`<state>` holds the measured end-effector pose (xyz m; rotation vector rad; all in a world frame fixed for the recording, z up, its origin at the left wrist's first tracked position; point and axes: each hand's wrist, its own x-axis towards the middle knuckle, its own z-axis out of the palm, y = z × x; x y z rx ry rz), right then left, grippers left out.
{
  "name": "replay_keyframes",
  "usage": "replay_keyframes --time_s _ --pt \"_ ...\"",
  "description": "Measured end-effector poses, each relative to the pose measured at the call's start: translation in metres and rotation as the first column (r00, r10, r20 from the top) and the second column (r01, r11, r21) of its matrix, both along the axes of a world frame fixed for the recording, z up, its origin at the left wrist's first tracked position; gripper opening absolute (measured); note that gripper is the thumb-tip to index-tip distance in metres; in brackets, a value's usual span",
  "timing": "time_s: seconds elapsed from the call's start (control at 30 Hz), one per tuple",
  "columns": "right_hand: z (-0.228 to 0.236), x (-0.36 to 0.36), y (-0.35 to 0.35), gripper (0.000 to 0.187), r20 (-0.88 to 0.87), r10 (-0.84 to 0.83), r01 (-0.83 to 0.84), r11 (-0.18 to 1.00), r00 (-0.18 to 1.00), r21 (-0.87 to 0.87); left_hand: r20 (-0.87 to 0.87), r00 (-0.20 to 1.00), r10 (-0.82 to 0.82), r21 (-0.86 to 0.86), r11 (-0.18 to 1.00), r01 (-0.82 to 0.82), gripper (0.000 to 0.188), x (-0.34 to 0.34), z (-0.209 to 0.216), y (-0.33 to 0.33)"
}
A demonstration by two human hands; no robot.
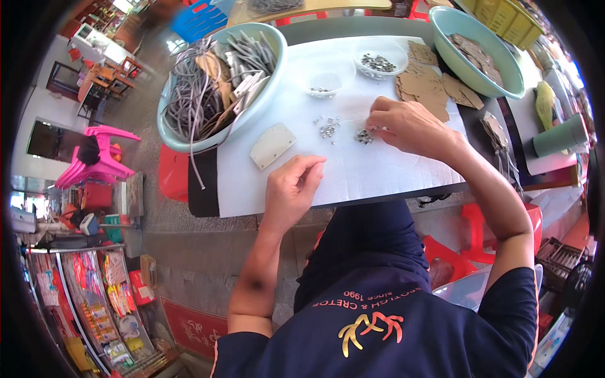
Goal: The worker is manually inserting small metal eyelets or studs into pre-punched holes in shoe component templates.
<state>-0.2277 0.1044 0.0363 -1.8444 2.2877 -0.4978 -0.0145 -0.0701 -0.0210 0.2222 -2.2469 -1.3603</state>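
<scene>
Left hand [291, 189] loosely curled, empty; right hand [403, 126] pinches small metal rivets [363, 136]; beige plate [272, 145] lies diagonally.

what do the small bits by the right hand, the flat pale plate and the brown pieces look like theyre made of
The small bits look like metal: grey, with bright glints. The flat pale plate is matte and cream, with small holes along its edges; likely plastic or coated board, hard to tell. The brown pieces look like cardboard or leatherboard: flat, dull and tan, with cut edges.
</scene>
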Motion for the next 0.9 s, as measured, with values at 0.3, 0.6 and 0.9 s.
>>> replay_keyframes --time_s 0.3,0.6,0.9 --pt "0.002 0.003 0.009 0.01 -0.031 -0.06 0.055 0.987 0.998 -0.15 -0.081 0.99 0.111 -0.21 0.969 -0.126 0.016 0.009 0.021 -0.013" --pt "-0.022 0.043 0.02 0.016 -0.025 -0.037 0.027 0.948 0.999 -0.319 0.134 0.922 0.364 -0.675 0.715 -0.184 0.037 0.018 0.009 -0.046" --pt "-0.02 0.067 0.037 0.012 0.116 -0.025 0.075 0.89 0.993 -0.45 0.077 0.944 0.32 -0.501 0.831 -0.241 0.045 0.011 0.026 -0.024"
